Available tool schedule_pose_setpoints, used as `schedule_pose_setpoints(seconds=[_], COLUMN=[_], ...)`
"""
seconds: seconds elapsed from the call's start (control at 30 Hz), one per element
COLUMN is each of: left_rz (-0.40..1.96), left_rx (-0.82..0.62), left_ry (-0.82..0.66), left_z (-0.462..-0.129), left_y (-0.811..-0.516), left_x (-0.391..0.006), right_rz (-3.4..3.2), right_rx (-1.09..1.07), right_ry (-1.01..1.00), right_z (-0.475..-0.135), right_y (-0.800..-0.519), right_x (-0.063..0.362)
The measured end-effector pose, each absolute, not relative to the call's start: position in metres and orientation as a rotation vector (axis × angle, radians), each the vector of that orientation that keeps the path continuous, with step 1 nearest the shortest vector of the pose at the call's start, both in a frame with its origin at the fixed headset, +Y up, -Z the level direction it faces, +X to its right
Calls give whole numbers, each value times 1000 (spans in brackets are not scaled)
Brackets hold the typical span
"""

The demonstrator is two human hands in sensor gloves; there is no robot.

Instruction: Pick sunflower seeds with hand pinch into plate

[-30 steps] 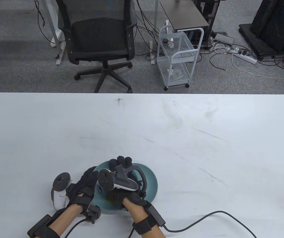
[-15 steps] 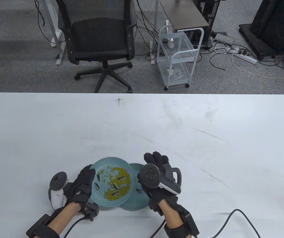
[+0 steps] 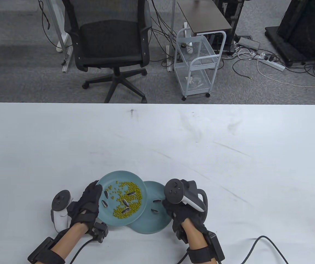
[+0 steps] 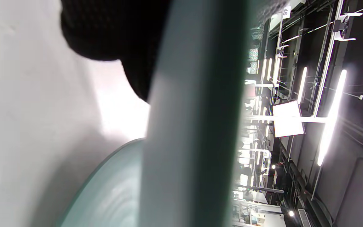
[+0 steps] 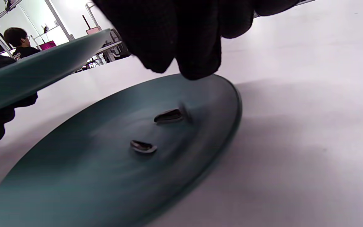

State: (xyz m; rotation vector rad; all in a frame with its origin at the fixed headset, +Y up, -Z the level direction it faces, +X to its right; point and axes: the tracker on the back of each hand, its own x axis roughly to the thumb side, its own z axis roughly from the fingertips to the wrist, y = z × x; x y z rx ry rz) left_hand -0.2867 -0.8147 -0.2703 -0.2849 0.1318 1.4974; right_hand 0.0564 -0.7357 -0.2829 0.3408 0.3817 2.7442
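Observation:
My left hand [image 3: 88, 202] grips the left rim of a teal plate [image 3: 139, 189] and holds it raised, overlapping a second teal plate [image 3: 152, 224] on the table. The raised plate carries green peas [image 3: 131, 196] mixed with several striped sunflower seeds [image 3: 131, 193]. Two seeds [image 3: 157, 201] lie on the lower plate; the right wrist view shows them too [image 5: 168, 116]. My right hand [image 3: 173, 211] is at that plate's right rim. Its fingertips [image 5: 197, 63] hang just above the plate [image 5: 74, 176], slightly parted, holding nothing. The left wrist view shows the raised plate's rim [image 4: 194, 110].
The white table [image 3: 228, 165] stretches far and right of the plates. A black cable [image 3: 259, 242] runs from my right wrist across the near right. An office chair [image 3: 110, 41] and a white wire cart [image 3: 197, 63] stand beyond the far edge.
My right hand has come off the raised plate and moved right over the lower plate. A second seed now lies on the lower plate. The left hand shifted the raised plate slightly left.

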Motion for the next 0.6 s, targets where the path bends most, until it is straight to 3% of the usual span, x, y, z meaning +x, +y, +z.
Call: schedule_pose_setpoints(seconds=[0.6], left_rz=[1506], left_rx=[-288], left_ry=[120], left_z=[-270], left_y=[-814], left_x=[-285], right_rz=[2734], right_rx=[337], right_ry=[358], right_z=[-283], right_y=[-735], right_x=[58])
